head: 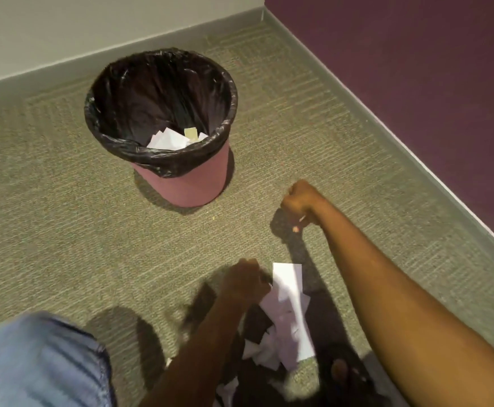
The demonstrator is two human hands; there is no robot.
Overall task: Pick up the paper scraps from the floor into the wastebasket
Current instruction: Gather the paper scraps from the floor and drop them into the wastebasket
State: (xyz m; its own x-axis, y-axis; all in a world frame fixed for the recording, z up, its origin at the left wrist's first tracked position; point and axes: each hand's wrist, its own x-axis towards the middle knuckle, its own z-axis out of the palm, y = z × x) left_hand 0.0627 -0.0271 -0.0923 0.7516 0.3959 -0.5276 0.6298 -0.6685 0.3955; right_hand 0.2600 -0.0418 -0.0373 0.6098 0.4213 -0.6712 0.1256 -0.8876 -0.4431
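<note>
Paper strip [291, 292], long axis near-to-far, pinched by left hand [244, 284]; right hand [298, 201] fisted.

Shot from the wearer's head through a wide-angle lens, facing forward and steeply down into a carpeted room corner [264, 17]; wastebasket [181, 186] ahead at mid-distance, forearms [386, 289] close beneath the lens, lower edge smeared, probably by motion.

White paper scraps [286, 324] lie heaped on the carpet; pink, black-lined wastebasket [187, 183] stands upright, holding several.
</note>
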